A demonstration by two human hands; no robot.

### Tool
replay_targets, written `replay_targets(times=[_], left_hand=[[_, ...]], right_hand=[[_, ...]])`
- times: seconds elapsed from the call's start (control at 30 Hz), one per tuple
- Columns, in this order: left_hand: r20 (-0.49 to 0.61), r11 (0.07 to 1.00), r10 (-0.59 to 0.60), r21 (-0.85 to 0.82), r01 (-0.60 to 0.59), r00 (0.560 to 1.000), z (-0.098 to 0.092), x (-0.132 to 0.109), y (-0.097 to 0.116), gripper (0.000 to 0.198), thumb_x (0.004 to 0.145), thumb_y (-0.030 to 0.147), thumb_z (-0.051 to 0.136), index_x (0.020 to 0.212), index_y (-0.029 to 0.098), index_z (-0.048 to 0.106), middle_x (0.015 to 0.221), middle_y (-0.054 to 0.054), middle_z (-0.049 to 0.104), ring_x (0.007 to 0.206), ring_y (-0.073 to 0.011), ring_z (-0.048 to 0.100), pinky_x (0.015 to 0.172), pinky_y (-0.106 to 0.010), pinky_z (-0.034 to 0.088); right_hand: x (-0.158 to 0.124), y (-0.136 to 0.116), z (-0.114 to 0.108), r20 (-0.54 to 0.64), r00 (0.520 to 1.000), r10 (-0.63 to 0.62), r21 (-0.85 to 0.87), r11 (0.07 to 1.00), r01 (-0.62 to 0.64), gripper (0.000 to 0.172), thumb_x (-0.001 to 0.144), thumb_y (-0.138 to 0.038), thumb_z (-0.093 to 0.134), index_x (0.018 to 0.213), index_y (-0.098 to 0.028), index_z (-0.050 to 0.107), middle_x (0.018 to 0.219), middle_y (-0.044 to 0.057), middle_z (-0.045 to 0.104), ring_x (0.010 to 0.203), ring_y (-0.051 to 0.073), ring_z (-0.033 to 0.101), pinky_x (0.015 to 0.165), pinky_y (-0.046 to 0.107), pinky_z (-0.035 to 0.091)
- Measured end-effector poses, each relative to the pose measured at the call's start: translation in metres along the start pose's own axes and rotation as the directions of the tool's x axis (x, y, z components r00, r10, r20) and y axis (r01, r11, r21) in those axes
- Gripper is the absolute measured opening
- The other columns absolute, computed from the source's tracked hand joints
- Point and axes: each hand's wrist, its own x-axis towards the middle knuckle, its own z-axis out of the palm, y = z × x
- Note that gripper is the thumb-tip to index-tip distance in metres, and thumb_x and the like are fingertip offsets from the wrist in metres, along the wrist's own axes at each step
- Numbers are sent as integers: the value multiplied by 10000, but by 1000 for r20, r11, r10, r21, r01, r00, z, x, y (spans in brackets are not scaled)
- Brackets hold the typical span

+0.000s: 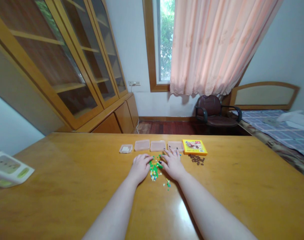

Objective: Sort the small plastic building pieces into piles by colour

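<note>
A small heap of tiny green, white, yellow and blue plastic pieces [153,170] lies on the wooden table between my hands. My left hand [141,166] rests at the heap's left edge, fingers bent and reaching toward the pieces, with nothing visible held. On the right side, my right hand [173,164] is open, its dark-nailed fingers spread and the thumb touching the heap. Its fingertips overlap the near side of a clear plastic tray [172,144]. A few loose pieces [168,184] lie nearer to me.
More clear trays [157,146] stand in a row behind the heap; the leftmost tray [120,148] holds white pieces. Right of them are a yellow box [194,147] and a pile of brown pieces [197,159]. A white-and-green object [10,170] sits at the table's left.
</note>
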Motion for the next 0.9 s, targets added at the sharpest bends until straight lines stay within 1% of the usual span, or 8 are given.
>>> replay_targets(times=[0.1,0.2,0.3,0.4,0.53,0.67,0.73,0.9], left_hand=[[-18,999,-34,31,35,999,1,0,-3,392,805,169,440,1140,284,608,1177,-38,558,1091,-215,450,953,-390,333],[4,998,-45,49,44,999,2,-1,-5,385,799,184,459,1133,296,616,1227,-39,535,1131,-228,432,976,-410,315],[15,998,-46,45,45,999,1,-2,-5,376,788,193,480,1115,304,628,1230,-37,538,1134,-231,432,985,-418,305],[-18,997,-62,43,63,998,-4,-2,-3,314,776,193,489,1013,281,674,1167,-40,575,1103,-230,451,970,-406,317],[-63,994,-93,53,97,994,-10,-2,0,231,755,157,477,813,228,689,987,-44,625,983,-213,500,909,-382,355],[-53,999,-33,28,35,998,-12,-2,3,250,762,156,473,857,241,688,982,-34,628,971,-203,505,907,-368,356],[-41,999,-30,25,31,999,-14,-2,2,271,756,141,471,869,246,694,982,-34,633,973,-203,508,907,-368,356],[13,999,-18,35,18,1000,-17,-3,-3,265,727,101,485,706,242,709,880,-33,658,920,-202,527,885,-384,358]], right_hand=[[-1,1,0,5,1000,-6,4,1000,6,361,883,-469,430,1135,-287,613,1358,47,447,1298,302,246,1061,541,54],[-1,1,2,35,999,-30,3,1000,30,374,876,-479,438,1150,-291,609,1373,44,431,1299,310,238,1059,546,51],[-1,0,1,54,998,-30,5,1000,30,353,881,-465,436,1120,-290,627,1340,46,464,1292,302,244,1056,549,51],[-1,-1,-2,47,998,-28,12,1000,28,327,885,-442,440,1091,-283,638,1300,47,495,1280,286,265,1059,538,64],[-1,-2,-4,38,999,-37,25,999,37,327,874,-446,463,1100,-282,632,1308,52,491,1282,286,261,1059,537,62],[-1,0,-3,37,995,-97,67,993,94,251,879,-399,473,936,-277,684,1226,16,560,1274,266,285,1062,532,52],[-1,1,-3,15,994,-108,92,990,106,253,890,-374,459,902,-263,686,1175,16,594,1248,245,326,1067,513,67],[0,5,-3,-110,992,-56,137,988,71,281,918,-323,413,909,-234,680,1079,41,638,1157,215,419,1064,463,136]])
